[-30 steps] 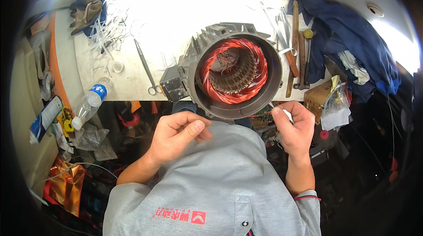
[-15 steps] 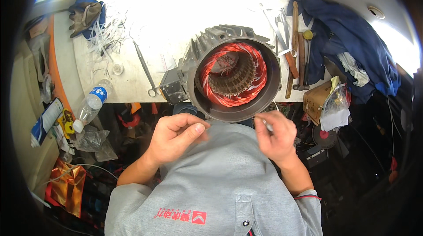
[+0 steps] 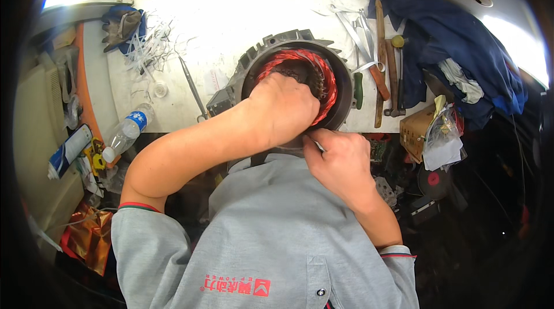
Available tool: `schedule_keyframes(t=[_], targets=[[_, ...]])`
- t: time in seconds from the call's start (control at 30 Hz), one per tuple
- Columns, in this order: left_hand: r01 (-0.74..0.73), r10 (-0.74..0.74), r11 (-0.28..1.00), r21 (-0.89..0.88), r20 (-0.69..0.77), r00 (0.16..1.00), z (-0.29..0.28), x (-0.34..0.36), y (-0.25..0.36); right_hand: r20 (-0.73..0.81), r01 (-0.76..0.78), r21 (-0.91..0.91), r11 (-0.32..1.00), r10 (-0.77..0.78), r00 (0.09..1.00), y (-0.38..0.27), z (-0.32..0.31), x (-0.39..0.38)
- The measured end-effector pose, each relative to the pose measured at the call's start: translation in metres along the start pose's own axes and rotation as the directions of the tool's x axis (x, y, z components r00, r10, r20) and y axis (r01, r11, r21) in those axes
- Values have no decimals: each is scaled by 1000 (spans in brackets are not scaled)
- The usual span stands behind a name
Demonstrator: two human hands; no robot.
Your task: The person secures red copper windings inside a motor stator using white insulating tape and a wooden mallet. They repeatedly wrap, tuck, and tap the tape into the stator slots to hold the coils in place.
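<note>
A grey finned motor housing point(image 3: 232, 91) stands near the bench's front edge, with a ring of red winding wire point(image 3: 328, 78) inside its round opening. My left hand point(image 3: 284, 104) reaches across into the opening, its bent fingers bunched over the winding and their tips hidden. My right hand point(image 3: 337, 162) is at the housing's lower front rim, fingers curled; whatever they pinch is hidden. A green-handled tool point(image 3: 358, 91) lies just right of the housing, and white tape strips point(image 3: 346, 23) lie behind that.
The white bench point(image 3: 213, 9) holds scissors point(image 3: 191, 84), white scraps point(image 3: 147, 49), gloves point(image 3: 121, 26) and a bottle point(image 3: 128, 130) on the left. Wooden-handled tools point(image 3: 379, 61), a dark blue garment point(image 3: 473, 78) and a cardboard box point(image 3: 412, 132) are right. Clutter point(image 3: 86, 234) fills below.
My left hand has moved up and right into the housing's opening. My right hand has moved left to the front rim. The view has shifted slightly.
</note>
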State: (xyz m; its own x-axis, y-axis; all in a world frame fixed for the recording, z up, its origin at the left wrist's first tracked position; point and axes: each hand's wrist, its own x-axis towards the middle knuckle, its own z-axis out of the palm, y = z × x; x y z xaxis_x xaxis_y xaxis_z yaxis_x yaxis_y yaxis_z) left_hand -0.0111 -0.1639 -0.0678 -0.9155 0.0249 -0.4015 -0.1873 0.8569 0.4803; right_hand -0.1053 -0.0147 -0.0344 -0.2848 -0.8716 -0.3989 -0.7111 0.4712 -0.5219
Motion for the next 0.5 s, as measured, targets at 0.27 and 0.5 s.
schedule_keyframes(t=[0.27, 0.5], targets=[[54, -55, 998, -9, -109, 993, 9, -4, 0, 18, 12, 215, 977, -16, 1000, 2, -5, -14], [450, -378, 884, 125, -377, 846, -19, -17, 9, 48, -6, 447, 895, -17, 999, 19, -21, -47]])
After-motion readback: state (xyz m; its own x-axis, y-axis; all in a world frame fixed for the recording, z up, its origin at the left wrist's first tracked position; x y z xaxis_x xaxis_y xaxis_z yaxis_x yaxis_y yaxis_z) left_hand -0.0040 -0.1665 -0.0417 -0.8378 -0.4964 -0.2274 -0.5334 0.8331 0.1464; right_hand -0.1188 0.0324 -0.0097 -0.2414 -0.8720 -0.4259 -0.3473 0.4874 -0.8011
